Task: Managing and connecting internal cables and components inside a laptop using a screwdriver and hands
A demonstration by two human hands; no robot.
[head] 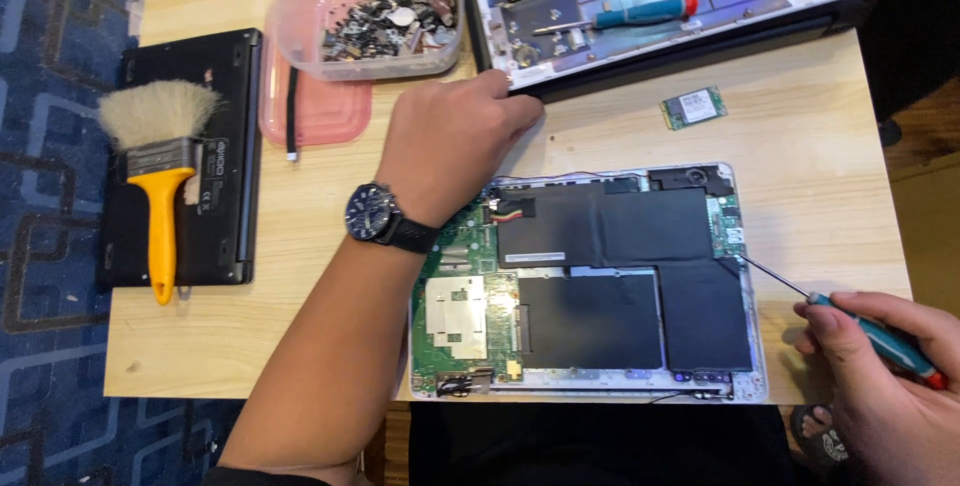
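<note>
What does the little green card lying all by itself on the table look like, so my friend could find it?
Start at the wooden table and find the opened laptop with the big black battery inside. Just above its top right corner, on bare wood, lies the little green card with a white label. Unlike the green boards nearby, it sits loose and alone, outside any laptop.

The upper laptop shell [660, 6] is cut off at the top edge, the right hand [885, 376] at the corner.
</note>
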